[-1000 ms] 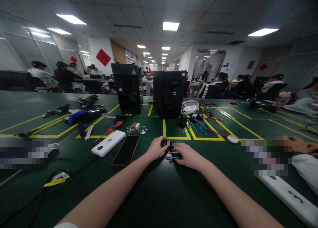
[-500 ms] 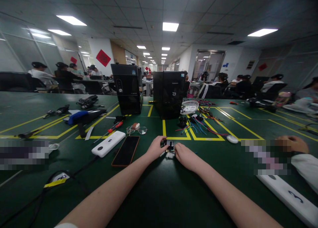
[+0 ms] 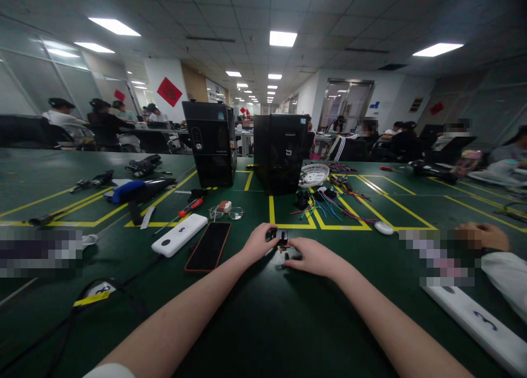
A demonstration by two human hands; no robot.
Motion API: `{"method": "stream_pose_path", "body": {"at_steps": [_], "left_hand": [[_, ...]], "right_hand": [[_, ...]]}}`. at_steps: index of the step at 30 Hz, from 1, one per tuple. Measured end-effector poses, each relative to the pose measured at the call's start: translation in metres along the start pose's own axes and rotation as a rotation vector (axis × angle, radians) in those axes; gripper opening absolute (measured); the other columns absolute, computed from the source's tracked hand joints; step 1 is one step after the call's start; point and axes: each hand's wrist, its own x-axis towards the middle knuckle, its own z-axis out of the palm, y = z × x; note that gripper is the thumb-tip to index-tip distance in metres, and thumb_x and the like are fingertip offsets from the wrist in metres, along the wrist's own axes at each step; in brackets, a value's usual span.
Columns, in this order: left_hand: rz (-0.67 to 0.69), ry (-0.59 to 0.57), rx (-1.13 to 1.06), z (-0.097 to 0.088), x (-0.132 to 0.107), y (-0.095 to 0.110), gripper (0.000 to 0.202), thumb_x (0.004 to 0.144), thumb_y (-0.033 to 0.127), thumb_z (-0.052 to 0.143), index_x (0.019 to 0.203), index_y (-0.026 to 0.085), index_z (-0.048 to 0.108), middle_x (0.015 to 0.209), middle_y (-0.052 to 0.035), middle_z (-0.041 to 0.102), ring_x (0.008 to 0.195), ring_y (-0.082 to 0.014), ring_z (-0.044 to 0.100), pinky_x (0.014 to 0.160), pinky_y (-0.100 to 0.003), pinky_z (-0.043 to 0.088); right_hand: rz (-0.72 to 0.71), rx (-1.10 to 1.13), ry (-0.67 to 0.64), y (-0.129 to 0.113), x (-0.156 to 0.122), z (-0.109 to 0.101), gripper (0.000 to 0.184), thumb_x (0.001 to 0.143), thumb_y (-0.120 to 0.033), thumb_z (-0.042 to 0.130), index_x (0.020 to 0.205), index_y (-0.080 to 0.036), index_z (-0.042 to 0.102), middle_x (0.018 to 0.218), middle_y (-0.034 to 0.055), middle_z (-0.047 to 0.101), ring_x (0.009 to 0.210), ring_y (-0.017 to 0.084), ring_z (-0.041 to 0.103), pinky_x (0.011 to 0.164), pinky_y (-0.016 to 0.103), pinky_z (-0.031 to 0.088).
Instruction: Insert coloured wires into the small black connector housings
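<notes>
Both of my hands are over the green table in front of me. My left hand (image 3: 259, 242) is closed, its thumb and fingers pinching the left side of a small black part (image 3: 283, 236) with a shiny top. Short coloured wires (image 3: 285, 248) show just below that part. My right hand (image 3: 310, 255) is at the right side, thumb and forefinger spread apart around the wire area. Near its thumb tip lies a small pale piece (image 3: 280, 257), too blurred to name. The right hand's other fingers are partly hidden behind the hand.
Two black computer towers (image 3: 209, 147) (image 3: 284, 156) stand ahead. To the left lie a phone (image 3: 208, 247), a white power strip (image 3: 180, 235), glasses (image 3: 235, 213) and a screwdriver (image 3: 190, 208). Loose wires (image 3: 325, 205) and a white basket (image 3: 314, 175) sit right; another person's hand (image 3: 486, 235) is far right.
My right thumb has moved down and away from the forefinger, so the hand has opened. The left hand keeps its pinch on the black part. The view has shifted slightly.
</notes>
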Motion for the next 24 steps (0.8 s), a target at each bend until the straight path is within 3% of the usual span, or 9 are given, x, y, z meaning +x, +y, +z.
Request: {"method": "stream_pose_path", "body": {"at_steps": [4,8,11,16,20,24], "left_hand": [[-0.009,-0.006,-0.005,-0.0021,-0.001,0.0028,0.031,0.073,0.021,0.062,0.104,0.019,0.058,0.103,-0.0058,0.059,0.095,-0.0197,0.057,0.087,-0.033,0.046],[0.013,0.0,-0.004,-0.002,-0.0015,0.0023,0.031,0.073,0.023,0.062,0.104,0.018,0.058,0.102,-0.0058,0.059,0.093,-0.0195,0.057,0.086,-0.032,0.046],[-0.001,-0.006,-0.001,-0.0023,-0.0015,0.0038,0.031,0.074,0.022,0.062,0.104,0.019,0.058,0.103,-0.0056,0.059,0.094,-0.0194,0.057,0.086,-0.032,0.046],[-0.008,-0.023,-0.004,-0.0047,-0.0013,0.0071,0.031,0.074,0.022,0.062,0.105,0.019,0.06,0.102,-0.0057,0.057,0.093,-0.0186,0.056,0.086,-0.031,0.046],[0.016,-0.085,0.022,-0.0055,-0.002,0.0082,0.034,0.075,0.026,0.062,0.108,0.021,0.061,0.097,-0.005,0.057,0.087,-0.0183,0.057,0.081,-0.03,0.047],[0.173,-0.211,-0.013,-0.0046,-0.005,0.0104,0.046,0.078,0.025,0.059,0.123,0.024,0.051,0.098,-0.0028,0.063,0.096,-0.0194,0.056,0.094,-0.035,0.039]], "right_hand": [[0.059,0.017,-0.127,0.0057,-0.0031,-0.0033,0.032,0.064,-0.032,0.068,0.094,-0.022,0.061,0.09,0.0041,0.065,0.077,0.019,0.059,0.063,0.025,0.039],[0.093,-0.077,-0.126,0.0065,-0.0002,0.0028,0.006,0.07,-0.019,0.059,0.076,-0.019,0.062,0.079,0.0055,0.064,0.071,0.019,0.058,0.059,0.025,0.037],[0.089,-0.109,-0.113,0.0034,0.0012,0.0049,0.006,0.073,-0.018,0.054,0.072,-0.018,0.059,0.077,0.0074,0.063,0.068,0.018,0.057,0.059,0.025,0.036],[0.089,-0.007,0.018,-0.0008,0.0024,0.0004,0.01,0.079,-0.019,0.046,0.087,-0.017,0.053,0.084,0.0073,0.062,0.072,0.016,0.056,0.062,0.024,0.036],[0.116,-0.005,0.101,0.0023,0.0044,0.0002,0.026,0.081,-0.017,0.042,0.107,-0.017,0.047,0.087,0.0069,0.063,0.077,0.017,0.058,0.067,0.024,0.036],[0.191,-0.086,0.149,0.0085,0.0063,0.0055,0.043,0.079,-0.035,0.052,0.117,-0.016,0.047,0.097,0.011,0.064,0.086,0.022,0.059,0.069,0.027,0.039]]}}
